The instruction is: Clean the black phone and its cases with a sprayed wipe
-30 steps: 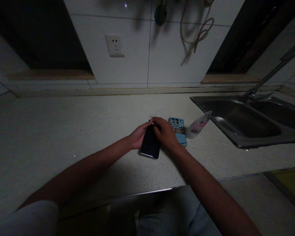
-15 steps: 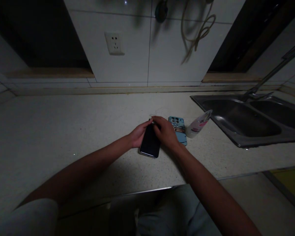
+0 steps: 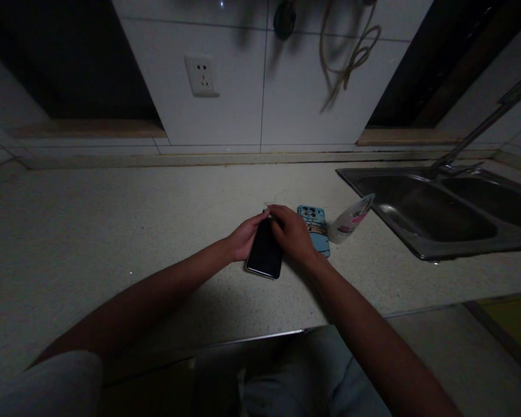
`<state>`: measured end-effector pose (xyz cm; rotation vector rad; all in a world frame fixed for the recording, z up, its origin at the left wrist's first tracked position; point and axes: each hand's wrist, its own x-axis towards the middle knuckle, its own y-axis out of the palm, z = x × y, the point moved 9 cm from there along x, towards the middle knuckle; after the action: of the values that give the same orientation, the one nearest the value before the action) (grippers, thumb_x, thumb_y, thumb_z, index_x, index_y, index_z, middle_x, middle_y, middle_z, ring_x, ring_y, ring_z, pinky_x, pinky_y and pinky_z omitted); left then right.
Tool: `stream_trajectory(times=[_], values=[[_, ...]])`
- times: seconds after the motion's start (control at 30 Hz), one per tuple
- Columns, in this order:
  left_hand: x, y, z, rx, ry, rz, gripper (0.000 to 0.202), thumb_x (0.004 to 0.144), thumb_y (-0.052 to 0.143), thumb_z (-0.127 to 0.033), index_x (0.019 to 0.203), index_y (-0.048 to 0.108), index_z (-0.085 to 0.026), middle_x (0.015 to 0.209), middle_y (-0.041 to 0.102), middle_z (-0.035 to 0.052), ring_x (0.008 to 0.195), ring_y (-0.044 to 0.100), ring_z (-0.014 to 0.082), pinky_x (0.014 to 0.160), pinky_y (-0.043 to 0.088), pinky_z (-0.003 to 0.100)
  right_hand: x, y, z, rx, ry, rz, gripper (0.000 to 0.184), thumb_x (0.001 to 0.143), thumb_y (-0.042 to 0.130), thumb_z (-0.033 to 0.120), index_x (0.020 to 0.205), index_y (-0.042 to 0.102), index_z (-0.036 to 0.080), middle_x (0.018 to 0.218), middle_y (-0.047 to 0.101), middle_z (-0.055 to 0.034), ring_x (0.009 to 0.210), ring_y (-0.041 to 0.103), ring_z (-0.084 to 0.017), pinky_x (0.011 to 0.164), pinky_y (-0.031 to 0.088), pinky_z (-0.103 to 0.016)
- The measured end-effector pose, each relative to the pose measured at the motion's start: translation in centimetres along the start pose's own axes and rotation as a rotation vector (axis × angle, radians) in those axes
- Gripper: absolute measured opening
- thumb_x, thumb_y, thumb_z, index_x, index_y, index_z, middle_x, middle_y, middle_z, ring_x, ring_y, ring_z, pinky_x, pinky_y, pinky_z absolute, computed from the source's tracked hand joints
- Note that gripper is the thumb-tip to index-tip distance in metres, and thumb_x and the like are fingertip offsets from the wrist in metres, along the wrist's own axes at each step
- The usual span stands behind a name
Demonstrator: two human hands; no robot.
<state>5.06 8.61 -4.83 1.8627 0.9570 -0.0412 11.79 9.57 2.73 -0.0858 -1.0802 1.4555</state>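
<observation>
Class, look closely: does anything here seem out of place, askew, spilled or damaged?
Nothing looks plainly spilled or damaged, though dim light hides detail. Mildly odd: a dark-screened phone and a blue phone case are near the sink, where splashes might reach. The cord hangs in a loose, untidy loop on the wall.

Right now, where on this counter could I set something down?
Bare patches: between the left forearm and back wall; between the right forearm and sink. Crowded: the middle, where left hand, right hand, phone, blue case and tube cluster.
</observation>
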Motion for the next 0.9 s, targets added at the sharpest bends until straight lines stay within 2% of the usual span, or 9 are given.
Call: stream_trajectory(times=[0.13,0.37,0.47,0.73,0.9], values=[[-0.02,0.02,0.05,0.009,-0.001,0.004,0.046,0.103,0.043,-0.046,0.111,0.07,-0.01,0.087,0.075,0.0127,0.075,0.071,0.023,0.085,0.052,0.038,0.04,0.07,0.03,0.008,0.002,0.008,0.041,0.084,0.051,0.012,0.12,0.07,0.017,0.127,0.07,-0.015,0.12,0.064,-0.028,0.107,0.049,-0.05],[-0.07,0.12,-0.01,0.018,0.005,0.024,0.043,0.101,0.049,-0.046,0.111,0.07,-0.01,0.085,0.075,0.0124,0.071,0.071,0.0224,0.084,0.053,0.037,-0.03,-0.05,0.15,0.013,-0.014,0.004,0.041,0.085,0.05,0.011,0.12,0.069,0.02,0.127,0.07,-0.012,0.119,0.064,-0.027,0.106,0.049,-0.049],[-0.03,0.08,-0.06,0.022,0.011,0.02,0.045,0.102,0.044,-0.046,0.11,0.07,-0.01,0.081,0.074,0.0119,0.068,0.07,0.0218,0.082,0.053,0.037,-0.02,-0.05,0.19,0.007,-0.009,0.011,0.041,0.084,0.05,0.01,0.119,0.069,0.018,0.127,0.07,-0.014,0.12,0.064,-0.027,0.107,0.049,-0.049],[-0.01,0.02,-0.1,0.018,0.02,0.021,0.042,0.102,0.047,-0.044,0.114,0.069,-0.01,0.089,0.075,0.0133,0.076,0.072,0.0237,0.087,0.052,0.04,0.02,-0.11,0.23,0.021,-0.004,0.006,0.042,0.085,0.05,0.011,0.12,0.069,0.021,0.127,0.07,-0.0117,0.12,0.064,-0.027,0.107,0.049,-0.05],[-0.11,0.2,-0.13,0.018,0.024,0.024,0.043,0.102,0.045,-0.044,0.111,0.069,-0.01,0.084,0.075,0.0122,0.071,0.071,0.0227,0.083,0.053,0.038,-0.01,-0.12,0.25,0.016,-0.004,0.016,0.041,0.085,0.049,0.011,0.12,0.069,0.018,0.127,0.07,-0.0139,0.12,0.063,-0.028,0.107,0.049,-0.049]])
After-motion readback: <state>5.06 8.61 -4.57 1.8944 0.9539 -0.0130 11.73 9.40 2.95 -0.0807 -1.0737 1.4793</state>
